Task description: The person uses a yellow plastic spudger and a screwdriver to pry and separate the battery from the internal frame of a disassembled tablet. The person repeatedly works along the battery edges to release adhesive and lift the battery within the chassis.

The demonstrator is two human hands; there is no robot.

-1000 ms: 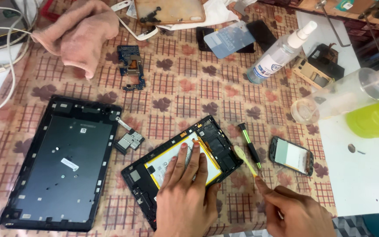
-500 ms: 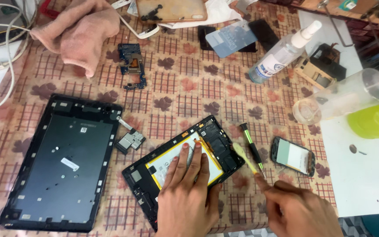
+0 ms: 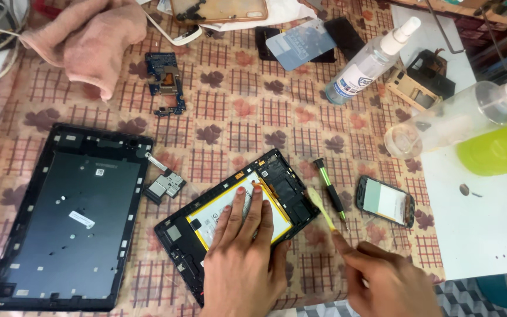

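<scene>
Yellow pry stick point(image 3: 322, 209), thin and bendy-looking, is pinched in the right hand point(image 3: 389, 282) by its near end. Left hand point(image 3: 243, 252) lies open, flat on the battery point(image 3: 236, 210) of the opened tablet point(image 3: 289, 182); probably soft, puncture-prone, so lift at edges.

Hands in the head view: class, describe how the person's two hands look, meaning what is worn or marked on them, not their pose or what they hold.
Both hands are bare. The left hand wears no glove, ring or watch, and its nails are short and unpainted. The right hand is likewise ungloved, with no ring in view. No sleeve reaches either wrist before the picture's bottom edge cuts them off.
</scene>
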